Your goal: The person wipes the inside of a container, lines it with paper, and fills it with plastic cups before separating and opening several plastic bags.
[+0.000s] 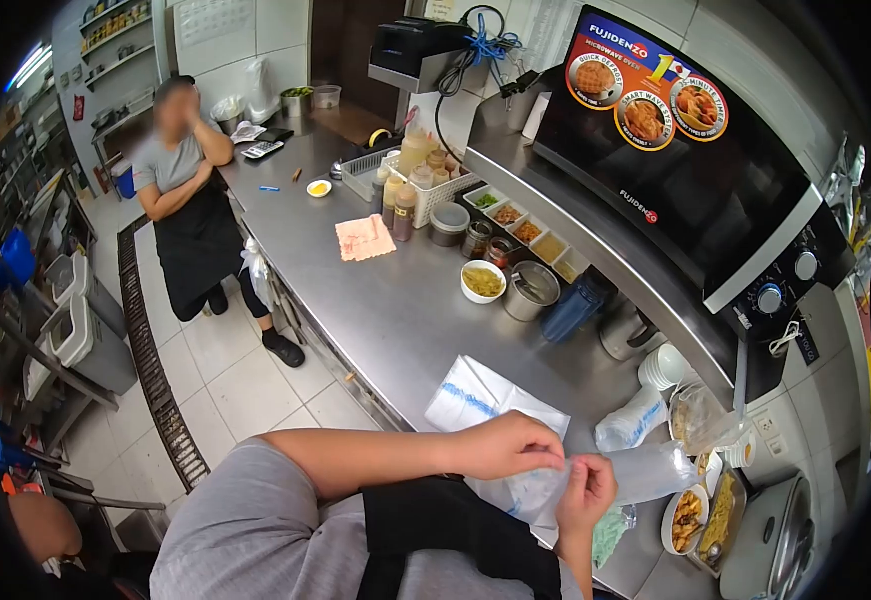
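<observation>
My left hand (512,446) reaches in from the left, its fingers pinched together at the edge of a clear plastic bag (531,492). Beside it, almost touching, my right hand (588,488) pinches the same bag between thumb and curled fingers. The bag hangs below both hands in front of my black apron (436,530). Under and behind my left hand, a white plastic packet with blue print (491,393) lies on the steel counter (356,310). Just right of my right hand lies a sleeve of clear plastic (654,472).
A microwave (681,150) stands on a shelf above the counter. Along the back are sauce bottles (404,205), a bowl of greens (483,282) and a steel pot (532,290). Food trays (718,515) sit at the right. A person (191,190) leans on the counter's far end.
</observation>
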`<state>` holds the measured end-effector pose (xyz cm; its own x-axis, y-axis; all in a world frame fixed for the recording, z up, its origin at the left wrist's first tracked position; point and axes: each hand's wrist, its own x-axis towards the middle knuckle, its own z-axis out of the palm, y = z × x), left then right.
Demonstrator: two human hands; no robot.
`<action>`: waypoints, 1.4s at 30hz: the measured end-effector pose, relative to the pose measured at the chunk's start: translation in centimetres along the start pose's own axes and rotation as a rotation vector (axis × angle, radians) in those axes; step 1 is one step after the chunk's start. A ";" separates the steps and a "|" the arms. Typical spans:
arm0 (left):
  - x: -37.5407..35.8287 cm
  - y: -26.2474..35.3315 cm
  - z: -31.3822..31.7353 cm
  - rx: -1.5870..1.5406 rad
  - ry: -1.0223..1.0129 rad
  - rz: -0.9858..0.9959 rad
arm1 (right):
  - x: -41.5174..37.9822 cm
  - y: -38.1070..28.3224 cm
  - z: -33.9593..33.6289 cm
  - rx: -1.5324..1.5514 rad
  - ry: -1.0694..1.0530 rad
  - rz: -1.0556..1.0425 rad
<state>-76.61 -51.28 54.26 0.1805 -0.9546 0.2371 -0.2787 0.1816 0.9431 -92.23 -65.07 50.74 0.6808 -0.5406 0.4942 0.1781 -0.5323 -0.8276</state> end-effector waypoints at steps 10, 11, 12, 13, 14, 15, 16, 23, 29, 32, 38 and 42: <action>7.0 7.4 5.9 -0.995 -0.408 0.248 | -0.6 -0.4 -16.3 1.030 -0.295 -0.258; 8.4 8.0 6.4 -1.063 -0.422 0.234 | -0.3 -4.2 -13.3 0.724 0.140 -0.159; 9.8 8.3 6.8 -1.131 -0.441 0.219 | 0.4 -8.2 -10.2 0.391 0.558 -0.057; 10.9 8.3 6.6 -1.019 -0.273 0.149 | 1.6 -11.8 -7.4 0.624 0.592 0.120; 11.9 7.8 6.4 -0.904 -0.114 0.078 | 3.2 -12.1 -6.9 0.564 0.605 0.259; 12.9 5.7 6.6 -0.795 0.022 -0.056 | 3.7 -11.6 -7.0 0.500 0.625 0.401; 13.9 2.5 7.0 -0.682 0.146 -0.191 | 3.7 -0.8 -12.4 0.642 0.422 0.467; 12.6 -11.3 12.8 -1.025 0.172 -0.210 | 1.9 3.1 -14.5 0.353 0.448 0.316; 11.4 -4.0 11.3 -0.423 0.309 0.067 | 1.2 2.2 -15.1 0.161 0.499 0.116; 9.4 -1.2 11.8 -0.108 0.085 0.277 | -0.5 1.1 -13.2 0.238 0.521 0.058; 5.8 2.0 10.9 -0.489 -0.671 0.239 | -4.1 -4.7 -15.8 0.517 -0.178 0.011; 5.0 3.5 10.5 -0.463 -0.952 0.411 | -3.7 -6.1 -17.4 0.618 -0.575 -0.234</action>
<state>-86.60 -57.91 56.30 -0.6897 -0.5584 0.4610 0.2599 0.4033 0.8774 -108.21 -71.18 58.61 0.8016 0.0392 0.5966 0.5978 -0.0500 -0.8001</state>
